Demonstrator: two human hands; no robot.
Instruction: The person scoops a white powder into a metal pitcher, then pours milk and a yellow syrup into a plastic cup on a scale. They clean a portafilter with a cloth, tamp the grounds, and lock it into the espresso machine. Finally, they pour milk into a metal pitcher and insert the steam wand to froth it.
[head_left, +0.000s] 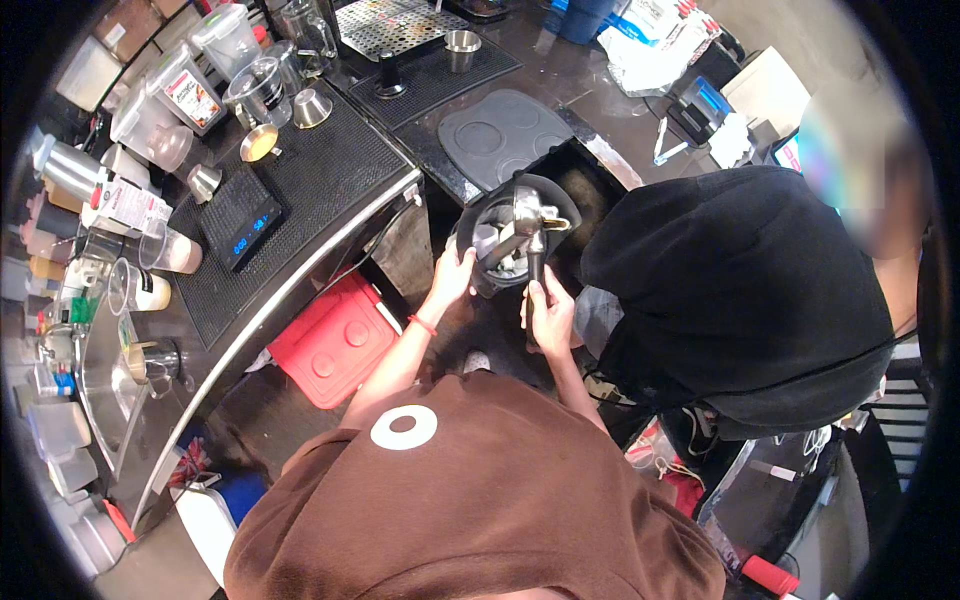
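My right hand (550, 311) is closed around the dark handle of an espresso portafilter (528, 214), whose metal head is over a round black bin (471, 214). The bin has a dark crossbar and holds pale items that I cannot identify. My left hand (454, 274) grips the bin's left rim, its thumb against the wall. Behind the bin lies a dark grey mat (491, 124) with round recesses. On the counter at the left, a digital scale (241, 217) with a lit display sits beside a second portafilter or spouted cup with amber liquid (259, 142).
A person in a black hooded top (720, 300) stands close at my right. A red cooler lid (341, 337) is low at the left, below the counter's metal edge (300, 274). Plastic cups (259, 94) and containers crowd the left counter. A tamper (388, 79) stands on a black bar mat.
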